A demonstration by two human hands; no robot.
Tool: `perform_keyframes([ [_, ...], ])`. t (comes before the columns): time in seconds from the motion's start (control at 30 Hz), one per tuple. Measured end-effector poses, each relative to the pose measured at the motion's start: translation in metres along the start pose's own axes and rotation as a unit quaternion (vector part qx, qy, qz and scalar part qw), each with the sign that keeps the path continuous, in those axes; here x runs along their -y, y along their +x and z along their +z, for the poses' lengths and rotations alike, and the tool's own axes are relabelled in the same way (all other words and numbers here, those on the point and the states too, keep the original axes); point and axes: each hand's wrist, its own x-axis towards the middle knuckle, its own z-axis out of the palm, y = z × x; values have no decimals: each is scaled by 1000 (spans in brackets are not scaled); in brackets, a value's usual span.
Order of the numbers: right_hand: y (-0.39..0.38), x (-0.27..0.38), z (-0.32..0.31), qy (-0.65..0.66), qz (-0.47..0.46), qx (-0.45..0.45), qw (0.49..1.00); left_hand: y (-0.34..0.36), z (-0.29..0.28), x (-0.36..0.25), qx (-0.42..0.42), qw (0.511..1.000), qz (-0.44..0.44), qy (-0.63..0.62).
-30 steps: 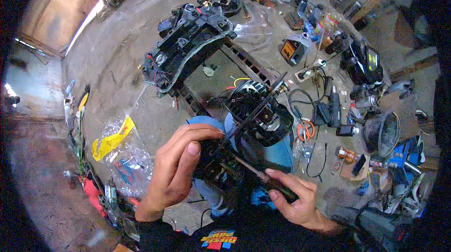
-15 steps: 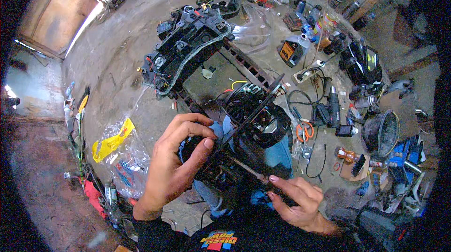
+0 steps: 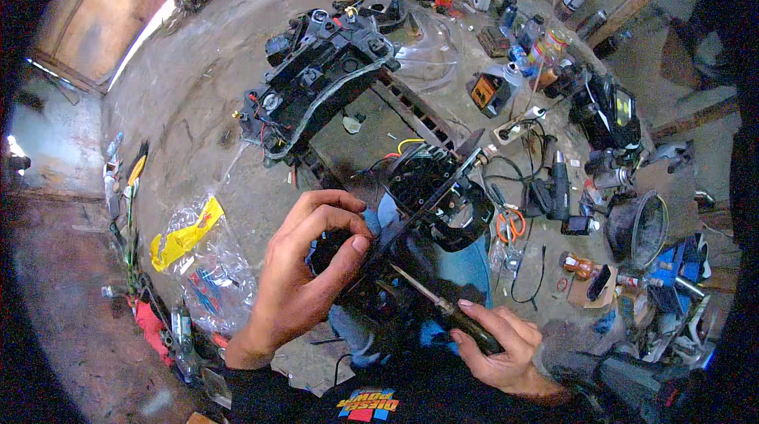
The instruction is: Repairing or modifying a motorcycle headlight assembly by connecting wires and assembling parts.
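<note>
My right hand (image 3: pixel 502 345) is closed round the dark handle of a screwdriver (image 3: pixel 431 296). Its metal shaft points up and left, and the tip shows just short of a black plastic headlight frame (image 3: pixel 419 214). This frame lies across my lap, with round ring-like housings and a few wires on it. My left hand (image 3: pixel 304 270) is curled, thumb and fingers pinching the frame's left side; the exact contact is partly hidden. Beyond my knees a larger black headlight housing (image 3: pixel 316 84), edged with grey sealant, rests on dark metal rails (image 3: pixel 415 112).
Clear plastic bags with a yellow label (image 3: pixel 186 234) lie at left. To the right are orange-handled scissors (image 3: pixel 510 224), a heat gun (image 3: pixel 560 187), a power strip (image 3: pixel 518 128) with cables and a black bowl (image 3: pixel 639 226). Several bottles and jugs (image 3: pixel 494 88) stand at far right.
The screwdriver has drawn back slightly from the frame, so its tip and more of its handle now show. My left hand keeps its pinch. The whole view has shifted a little.
</note>
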Motion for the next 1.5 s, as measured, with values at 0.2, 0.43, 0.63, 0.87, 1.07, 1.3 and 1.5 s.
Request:
perform_keyframes([
  [0.2, -2, -1, 4, 16, 18, -3, 1000, 0, 0, 1, -6, 1000, 2, 3],
  [0.43, -1, -5, 0, 15, 12, 10, 1000, 0, 0, 2, -9, 1000, 10, 14],
  [0.63, -1, -5, 2, 23, 25, 9, 999, 0, 0, 3, -8, 1000, 13, 8],
  [0.87, -2, -9, 10, -23, -9, -56, 998, 0, 1, 4, -4, 1000, 13, -22],
  [1.07, -3, -8, 15, -49, -17, -95, 994, -1, 2, 6, 5, 998, 5, -57],
  [1.3, 6, 0, -9, 261, 346, 123, 893, -3, 6, 9, 1, 991, -29, -130],
  [1.5, 4, -10, -4, 434, 337, 155, 821, -4, 8, 11, -10, 990, -28, -139],
])
